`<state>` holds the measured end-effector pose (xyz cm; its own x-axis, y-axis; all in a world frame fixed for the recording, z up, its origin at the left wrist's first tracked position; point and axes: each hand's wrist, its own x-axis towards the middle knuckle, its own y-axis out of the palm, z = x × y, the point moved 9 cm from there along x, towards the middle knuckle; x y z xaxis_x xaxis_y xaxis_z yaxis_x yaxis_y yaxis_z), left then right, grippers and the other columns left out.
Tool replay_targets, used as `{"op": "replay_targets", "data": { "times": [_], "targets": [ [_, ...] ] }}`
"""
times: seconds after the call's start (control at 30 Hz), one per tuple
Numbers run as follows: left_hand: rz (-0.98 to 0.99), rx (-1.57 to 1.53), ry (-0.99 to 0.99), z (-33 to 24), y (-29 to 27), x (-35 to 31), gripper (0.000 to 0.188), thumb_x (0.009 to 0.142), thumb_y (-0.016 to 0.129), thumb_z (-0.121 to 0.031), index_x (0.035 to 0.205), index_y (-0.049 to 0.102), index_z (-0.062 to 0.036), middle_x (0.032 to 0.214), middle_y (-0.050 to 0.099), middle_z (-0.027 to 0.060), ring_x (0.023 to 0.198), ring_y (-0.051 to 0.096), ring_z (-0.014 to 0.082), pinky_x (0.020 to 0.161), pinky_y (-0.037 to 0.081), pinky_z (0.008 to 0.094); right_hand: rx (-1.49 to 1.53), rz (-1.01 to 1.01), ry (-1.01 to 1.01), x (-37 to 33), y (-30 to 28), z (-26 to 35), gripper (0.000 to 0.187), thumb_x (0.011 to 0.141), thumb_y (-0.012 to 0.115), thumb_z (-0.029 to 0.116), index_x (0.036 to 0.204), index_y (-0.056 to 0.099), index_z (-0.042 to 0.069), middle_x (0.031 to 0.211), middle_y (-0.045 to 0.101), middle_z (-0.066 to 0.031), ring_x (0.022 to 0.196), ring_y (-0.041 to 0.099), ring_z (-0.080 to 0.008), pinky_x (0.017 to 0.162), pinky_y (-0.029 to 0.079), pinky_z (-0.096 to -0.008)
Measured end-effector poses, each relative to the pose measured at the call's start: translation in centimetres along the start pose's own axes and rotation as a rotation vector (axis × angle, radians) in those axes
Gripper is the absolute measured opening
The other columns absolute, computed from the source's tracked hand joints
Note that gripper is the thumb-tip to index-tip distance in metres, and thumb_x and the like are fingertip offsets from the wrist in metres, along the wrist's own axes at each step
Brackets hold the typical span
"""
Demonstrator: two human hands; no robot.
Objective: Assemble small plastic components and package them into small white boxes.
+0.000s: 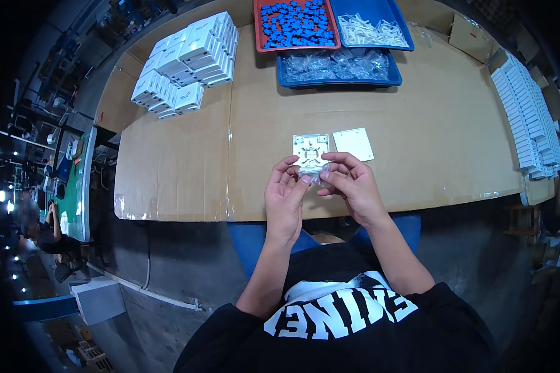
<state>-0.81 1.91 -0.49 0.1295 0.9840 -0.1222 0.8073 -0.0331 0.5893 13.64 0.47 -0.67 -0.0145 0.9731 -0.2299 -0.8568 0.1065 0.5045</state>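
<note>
Between my fingertips, near the front edge of the table, is a small clear plastic bag (311,176) with whitish contents I cannot make out. My left hand (285,193) pinches it from the left side, and my right hand (353,185) grips it from the right. Just beyond the bag lies a white square plastic base (311,144) with round molded slots, partly covered by my fingers. To its right rests a flat white square cover (353,144), apart from my hands.
White boxes (190,53) stand stacked at the table's far left. At the back are a red tray (338,37) of blue parts, a blue tray (404,25) of white pieces and another blue tray (330,83) of clear bags. White parts (526,118) are piled at right.
</note>
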Motion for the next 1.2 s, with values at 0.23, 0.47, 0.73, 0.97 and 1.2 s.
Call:
{"op": "replay_targets", "data": {
  "times": [0.23,0.47,0.73,0.97,1.2],
  "targets": [
    [-0.015,0.232,-0.036,1.9,-3.9,0.7,0.030,0.101,0.065,-0.005,0.128,0.057,0.0036,0.102,0.067,0.0067,0.088,0.067,0.0123,0.082,0.055,0.0256,-0.238,-0.030,-0.092,0.5,-1.6,-0.5,0.022,0.099,0.065,0.001,0.121,0.063,-0.001,0.098,0.070,-0.0076,0.088,0.072,-0.0148,0.073,0.063,-0.0279],
    [0.088,0.466,-0.145,2.1,-4.1,0.5,0.037,0.111,0.049,-0.035,0.123,0.060,-0.0016,0.094,0.068,0.0061,0.070,0.065,0.0097,0.062,0.049,0.0207,-0.346,0.006,-0.094,0.3,-2.5,-0.8,0.018,0.103,0.060,0.003,0.119,0.059,-0.004,0.100,0.070,-0.0102,0.086,0.074,-0.0165,0.073,0.061,-0.0267],
    [0.390,0.476,-0.404,4.4,-2.5,0.6,0.037,0.110,0.051,-0.033,0.127,0.063,-0.0024,0.091,0.068,0.0026,0.062,0.056,0.0050,0.055,0.046,0.0199,-0.601,0.167,-0.147,0.1,-2.4,0.8,0.014,0.100,0.065,0.004,0.110,0.068,-0.004,0.098,0.072,-0.0081,0.086,0.069,-0.0114,0.078,0.057,-0.0256],
    [0.372,0.488,-0.431,3.6,-2.5,2.3,0.027,0.104,0.062,-0.019,0.125,0.065,-0.0025,0.092,0.068,0.0019,0.062,0.053,0.0033,0.055,0.046,0.0200,-0.845,0.180,-0.171,1.2,-1.1,2.5,0.011,0.097,0.066,0.001,0.104,0.072,-0.004,0.099,0.075,-0.0077,0.090,0.069,-0.0112,0.080,0.056,-0.0259],
    [0.417,0.811,0.058,-0.2,-1.3,6.0,0.025,0.096,0.070,-0.010,0.120,0.068,-0.0020,0.093,0.067,0.0020,0.068,0.053,0.0048,0.064,0.046,0.0222,-0.779,0.242,-0.326,4.2,-1.4,2.9,0.016,0.090,0.063,-0.007,0.101,0.073,-0.002,0.111,0.073,-0.0098,0.102,0.068,-0.0153,0.090,0.056,-0.0285]
  ]
}}
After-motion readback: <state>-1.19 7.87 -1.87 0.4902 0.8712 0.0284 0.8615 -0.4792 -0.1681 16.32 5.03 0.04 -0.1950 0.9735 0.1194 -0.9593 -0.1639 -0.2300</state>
